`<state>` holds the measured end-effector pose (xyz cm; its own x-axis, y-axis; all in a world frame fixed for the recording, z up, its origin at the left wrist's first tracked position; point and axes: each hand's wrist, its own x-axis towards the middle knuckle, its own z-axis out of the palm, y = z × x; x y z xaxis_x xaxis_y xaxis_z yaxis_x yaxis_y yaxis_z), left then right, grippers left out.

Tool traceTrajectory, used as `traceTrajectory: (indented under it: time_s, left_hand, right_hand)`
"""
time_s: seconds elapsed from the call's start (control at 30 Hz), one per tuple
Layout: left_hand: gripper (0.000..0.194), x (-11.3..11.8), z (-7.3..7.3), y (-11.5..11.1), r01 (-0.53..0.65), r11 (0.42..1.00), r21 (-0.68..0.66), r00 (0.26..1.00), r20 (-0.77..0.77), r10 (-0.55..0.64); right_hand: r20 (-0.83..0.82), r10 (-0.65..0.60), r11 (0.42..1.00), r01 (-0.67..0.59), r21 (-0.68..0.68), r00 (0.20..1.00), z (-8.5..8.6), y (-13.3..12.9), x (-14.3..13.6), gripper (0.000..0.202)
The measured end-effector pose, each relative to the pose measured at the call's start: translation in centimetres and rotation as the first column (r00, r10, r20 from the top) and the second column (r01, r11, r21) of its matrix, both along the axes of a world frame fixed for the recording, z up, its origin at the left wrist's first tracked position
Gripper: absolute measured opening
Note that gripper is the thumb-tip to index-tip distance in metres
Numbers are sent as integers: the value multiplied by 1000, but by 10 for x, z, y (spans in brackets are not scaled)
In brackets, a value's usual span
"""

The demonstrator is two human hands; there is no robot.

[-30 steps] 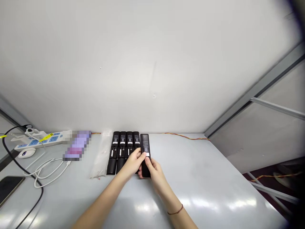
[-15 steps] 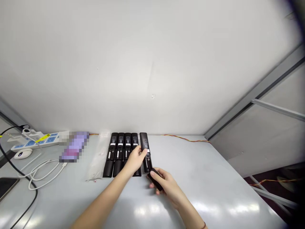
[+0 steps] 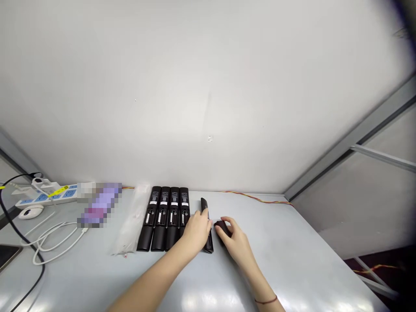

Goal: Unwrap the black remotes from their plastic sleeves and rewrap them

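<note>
My left hand (image 3: 197, 234) is closed around a black remote control (image 3: 208, 246), which is tipped up on its long side on the table; the hand covers its middle. To the right of it, my right hand (image 3: 234, 240) has its fingers closed around a short black piece, apparently a battery cover (image 3: 222, 227), low over or on the tabletop. Left of my left hand, several black remote controls (image 3: 162, 219) lie back side up in a close row. Their battery compartments are uncovered, with a battery visible in them and a wide black lower part.
A clear plastic bag (image 3: 133, 223) lies left of the row. Farther left are a pixelated phone-like object (image 3: 100, 203), white cable (image 3: 61, 255), a power strip (image 3: 69, 194), a white mouse (image 3: 30, 212) and a dark phone (image 3: 8, 255). Thin coloured wires (image 3: 256, 198) run along the wall.
The remote in my left hand has gone from lying flat to standing on its side. My right hand, with the black cover, has moved up and right, away from the remote's end.
</note>
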<state>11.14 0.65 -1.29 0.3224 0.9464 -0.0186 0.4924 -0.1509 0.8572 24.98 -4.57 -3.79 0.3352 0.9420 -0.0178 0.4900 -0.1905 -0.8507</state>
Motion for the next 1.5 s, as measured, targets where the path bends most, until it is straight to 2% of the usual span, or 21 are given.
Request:
traceTrajectory:
  time_s: [0.03, 0.1, 0.2, 0.27, 0.33, 0.4, 0.47, 0.53, 0.77, 0.97, 1.2, 1.5]
  left_hand:
    - [33, 1, 4, -1, 33, 999, 15, 991, -131, -31]
    - [35, 2, 14, -2, 107, 994, 28, 910, -406, -86]
    - [31, 2, 25, -4, 174, 984, 34, 759, -641, -112]
    - [28, -2, 27, -9, 199, 978, 64, 714, -693, -100]
    - [26, -8, 24, -16, 283, 951, 129, 719, -685, -121]
    - [26, -16, 18, -25, 440, 876, 198, 734, -641, -224]
    - [29, -22, 11, -34, 574, 787, 225, 704, -626, -334]
    - [23, -25, 3, -40, 614, 752, 239, 674, -655, -342]
    - [16, -19, -15, -37, 549, 734, 401, 715, -680, -164]
    - [14, -28, -19, -17, 474, 751, 460, 737, -674, -51]
    - [14, -39, -18, -7, 459, 771, 441, 716, -698, -26]
    - [14, -41, -18, -2, 435, 784, 442, 717, -697, -4]
  right_hand:
    - [41, 3, 1000, -3, 14, 999, -4, 0, 0, 36]
    - [133, 5, 999, -11, 49, 991, -11, 0, 1, 36]
    - [271, 2, 988, -43, 145, 963, -22, -2, 2, 33]
    - [335, -14, 976, -61, 211, 942, -27, -2, 4, 31]
    - [359, -33, 965, -65, 256, 933, -31, -1, 5, 31]
    - [360, -35, 959, -70, 274, 932, -32, -1, 7, 31]
    - [360, -18, 960, -85, 268, 933, -32, -2, 7, 30]
    - [371, 7, 962, -107, 250, 929, -31, -4, 8, 30]
    - [404, 64, 957, -171, 233, 912, -28, -9, 6, 29]
    - [450, 135, 948, -247, 200, 883, -22, -12, 7, 30]
    - [497, 249, 916, -368, 158, 831, -15, -15, 5, 33]
    - [463, 349, 910, -412, 39, 814, -9, -19, 3, 49]
